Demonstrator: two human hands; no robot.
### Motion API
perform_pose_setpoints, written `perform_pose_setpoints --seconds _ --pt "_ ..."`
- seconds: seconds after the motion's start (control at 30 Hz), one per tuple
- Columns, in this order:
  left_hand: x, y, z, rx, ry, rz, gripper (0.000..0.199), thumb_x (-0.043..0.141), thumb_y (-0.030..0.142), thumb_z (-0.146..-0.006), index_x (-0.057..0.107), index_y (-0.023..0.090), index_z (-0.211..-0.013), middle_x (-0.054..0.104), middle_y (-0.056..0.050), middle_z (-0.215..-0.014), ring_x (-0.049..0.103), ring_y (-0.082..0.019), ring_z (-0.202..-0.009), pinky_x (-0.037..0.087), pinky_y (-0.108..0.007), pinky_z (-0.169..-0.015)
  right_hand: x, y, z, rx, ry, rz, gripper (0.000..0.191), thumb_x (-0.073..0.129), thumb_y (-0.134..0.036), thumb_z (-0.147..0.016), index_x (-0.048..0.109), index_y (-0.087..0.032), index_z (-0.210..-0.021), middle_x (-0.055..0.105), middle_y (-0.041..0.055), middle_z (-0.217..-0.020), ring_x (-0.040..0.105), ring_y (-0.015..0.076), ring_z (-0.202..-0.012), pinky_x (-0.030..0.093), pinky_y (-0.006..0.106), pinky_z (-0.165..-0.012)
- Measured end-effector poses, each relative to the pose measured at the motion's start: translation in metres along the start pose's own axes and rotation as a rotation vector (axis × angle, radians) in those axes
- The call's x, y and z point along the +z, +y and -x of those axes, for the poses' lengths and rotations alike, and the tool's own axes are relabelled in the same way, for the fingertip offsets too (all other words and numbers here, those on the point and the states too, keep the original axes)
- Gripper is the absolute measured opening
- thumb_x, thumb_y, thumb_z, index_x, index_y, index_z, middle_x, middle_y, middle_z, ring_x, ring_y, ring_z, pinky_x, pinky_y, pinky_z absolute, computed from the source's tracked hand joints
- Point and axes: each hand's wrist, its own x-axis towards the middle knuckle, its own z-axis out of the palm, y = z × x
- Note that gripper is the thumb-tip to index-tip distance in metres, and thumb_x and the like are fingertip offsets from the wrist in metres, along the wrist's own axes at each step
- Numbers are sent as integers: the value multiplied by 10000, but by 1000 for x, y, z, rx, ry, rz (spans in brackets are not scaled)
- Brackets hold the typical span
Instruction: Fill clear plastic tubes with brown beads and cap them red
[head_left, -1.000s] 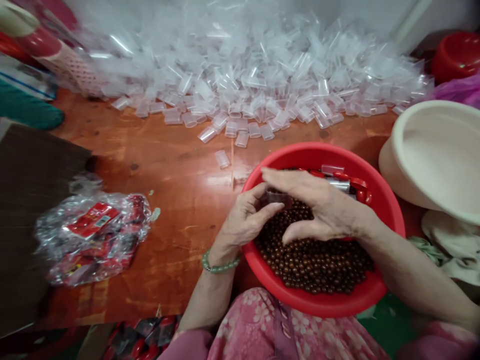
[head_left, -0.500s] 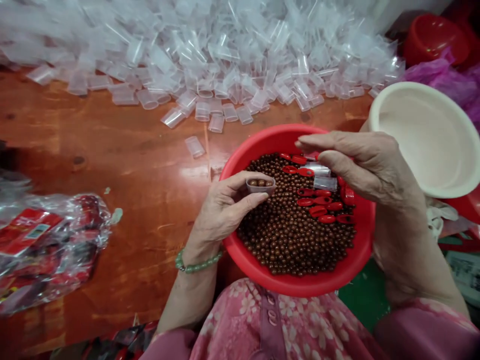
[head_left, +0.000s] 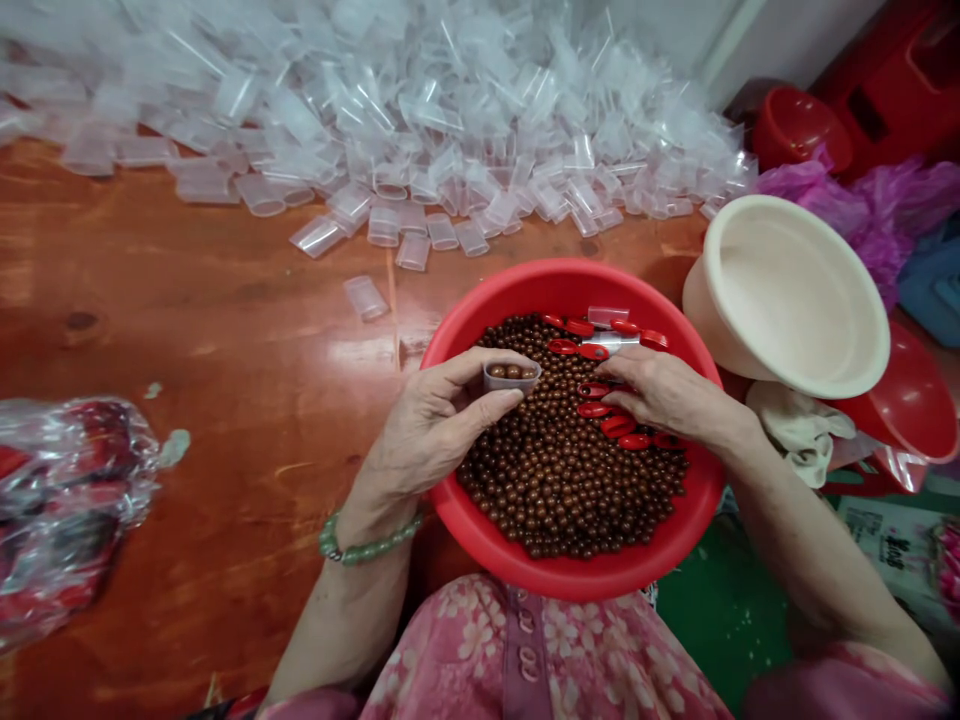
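Lowering since a moment ago is the right hand. Further left, above the red basin, the left hand is pinching a clear plastic tube of brown beads — open room around it — while the right hand's loose, ungrasping fingers are seemingly resting on red clips.

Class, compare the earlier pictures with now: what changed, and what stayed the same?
The right hand moved away from the left hand, rightward, and came down onto the red plastic pieces. The left hand kept holding the small clear cup of beads. The brown beads stayed in the red basin.

Packing workshop (heaped plastic tubes)
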Motion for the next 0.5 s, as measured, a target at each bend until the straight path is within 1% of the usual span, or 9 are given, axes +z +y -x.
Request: perform_pose_setpoints --seconds 0.07,0.1,0.17,0.23,0.3,0.4,0.47,0.5 --pt "-1 0 0 9 -11 -16 205 746 302 -857 757 247 -1054 770 -8 -989 699 -135 -910 512 -222 -843 -2 1 -1 9 -18 -68 183 576 -223 -948 691 -158 -1075 727 108 -1070 679 260 -1011 525 391 -916" --pt "-1 1 1 9 -14 -29 208 744 310 -857 756 241 -1052 767 -10 -973 697 -136 -894 510 -225 -831 -4 4 1 27 11 -120 191 562 -233 -956 691 -171 -1084 734 88 -1047 689 238 -968 531 368 -889" --pt "-2 1 1 2 -14 -52 219 739 328 -858 754 230 -1053 760 -14 -947 692 -139 -867 508 -230 -807 -10 10 6 88 111 -186 201 537 -267 -968 694 -187 -1066 740 58 -979 693 204 -871 536 331 -824" --pt "-2 2 2 -10 -14 -59 232 729 342 -863 749 225 -1062 756 -17 -929 693 -146 -850 508 -235 -784 -15 16 12 137 173 -142 197 543 -281 -959 701 -187 -1028 734 58 -939 687 206 -841 531 329 -796" --pt "-1 3 2 -22 -25 -58 241 720 349 -866 744 219 -1068 753 -21 -919 697 -156 -843 510 -243 -771 -14 18 14 124 133 -70 202 558 -292 -953 702 -188 -1050 729 73 -975 684 225 -888 528 351 -827" --pt "-1 5 2 -30 -35 -58 241 707 347 -872 740 205 -1063 753 -31 -915 703 -170 -841 516 -259 -772 -4 13 9 61 51 -29 266 538 -335 -982 673 -188 -1156 706 107 -1118 665 254 -1030 509 396 -934" --pt "0 7 2 -25 -32 -63 235 701 342 -873 740 201 -1057 754 -34 -910 703 -173 -834 518 -261 -766 4 8 3 46 13 17 234 530 -317 -985 677 -175 -1100 696 119 -1101 655 257 -1036 504 388 -929" --pt "0 7 2 -22 -32 -69 233 699 339 -873 740 199 -1055 755 -35 -910 702 -173 -832 520 -263 -765 8 5 0 46 -10 45 200 532 -293 -980 678 -170 -1041 693 117 -1060 656 249 -996 507 370 -895"
